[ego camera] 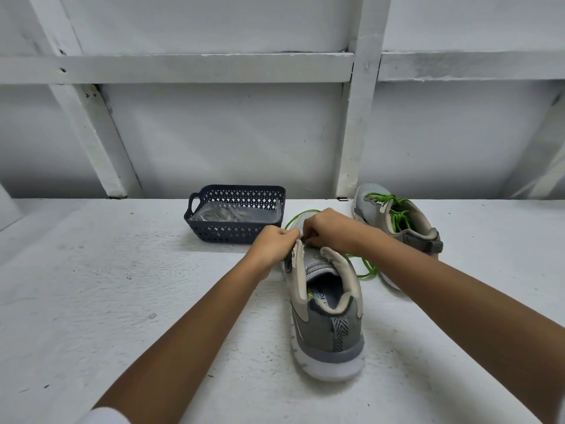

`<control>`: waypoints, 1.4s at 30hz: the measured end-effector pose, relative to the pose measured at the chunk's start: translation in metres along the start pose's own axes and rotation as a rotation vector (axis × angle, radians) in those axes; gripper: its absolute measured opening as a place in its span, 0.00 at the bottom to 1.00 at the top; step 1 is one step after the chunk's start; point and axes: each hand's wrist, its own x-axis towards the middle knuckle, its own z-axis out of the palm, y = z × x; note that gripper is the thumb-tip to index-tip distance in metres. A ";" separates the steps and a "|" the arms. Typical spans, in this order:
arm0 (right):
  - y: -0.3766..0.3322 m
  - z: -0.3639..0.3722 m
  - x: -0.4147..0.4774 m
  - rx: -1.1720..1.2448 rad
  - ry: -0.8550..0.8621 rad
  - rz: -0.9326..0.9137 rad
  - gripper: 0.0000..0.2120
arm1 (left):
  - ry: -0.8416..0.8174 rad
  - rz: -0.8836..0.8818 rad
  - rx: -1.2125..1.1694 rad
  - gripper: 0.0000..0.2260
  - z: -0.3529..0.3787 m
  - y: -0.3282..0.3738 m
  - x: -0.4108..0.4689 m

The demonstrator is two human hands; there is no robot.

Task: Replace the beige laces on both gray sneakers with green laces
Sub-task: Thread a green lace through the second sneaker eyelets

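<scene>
A gray sneaker stands in front of me, heel toward me, with its tongue area bare of lacing as far as I can see. My left hand pinches the left eyelet flap near the toe end. My right hand pinches a green lace over the same spot; the fingertips hide the eyelet. The lace loops past the toe and trails on the right of the shoe. A second gray sneaker with green laces threaded through it lies at the back right.
A dark blue perforated basket sits at the back, left of the shoes, holding beige laces in clear wrap. The white painted surface ends at a white framed wall behind.
</scene>
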 end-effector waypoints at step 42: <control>-0.003 -0.065 -0.025 0.278 0.539 -0.020 0.09 | 0.138 0.053 0.520 0.23 0.028 0.005 -0.003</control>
